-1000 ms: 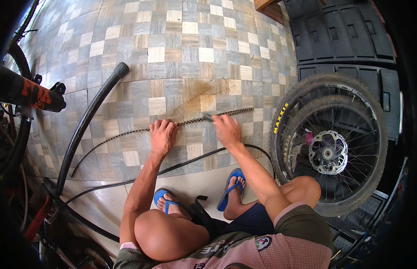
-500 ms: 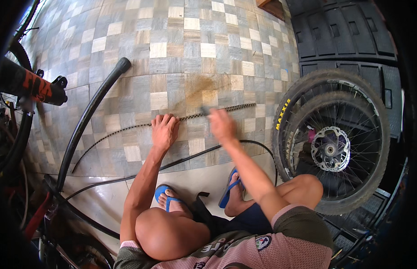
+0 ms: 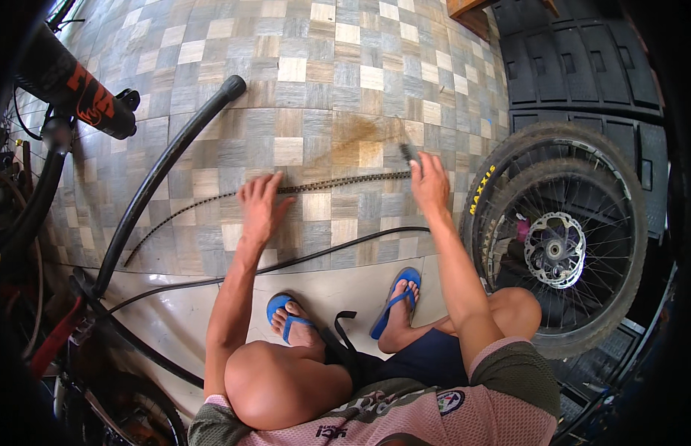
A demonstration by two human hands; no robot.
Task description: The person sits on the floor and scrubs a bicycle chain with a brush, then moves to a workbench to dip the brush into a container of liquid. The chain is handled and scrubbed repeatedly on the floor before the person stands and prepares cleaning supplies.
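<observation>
A bicycle chain (image 3: 338, 181) lies in a long curve on the tiled floor, its right part looking doubled. My left hand (image 3: 261, 208) holds it down near its middle, fingertips beyond the chain and thumb on the near side. In my right hand (image 3: 432, 184), at the chain's right end, is a small brush (image 3: 407, 153) with dark bristles pointing up and away. Its handle is mostly hidden by my fingers. The bristles stand just beyond the chain and look slightly blurred.
Two bicycle wheels (image 3: 476, 223) with tyres and disc rotors lie stacked at the right, beside black panelled bins (image 3: 576, 63). A black tyre (image 3: 163, 167) arcs across the left floor, near bicycle parts (image 3: 100, 111). A brown stain (image 3: 354, 141) marks the tiles.
My right hand has moved right with the brush, from mid-chain to the chain's right end. My left hand stays on the chain, its thumb now further from the fingers. The view has shifted slightly.
</observation>
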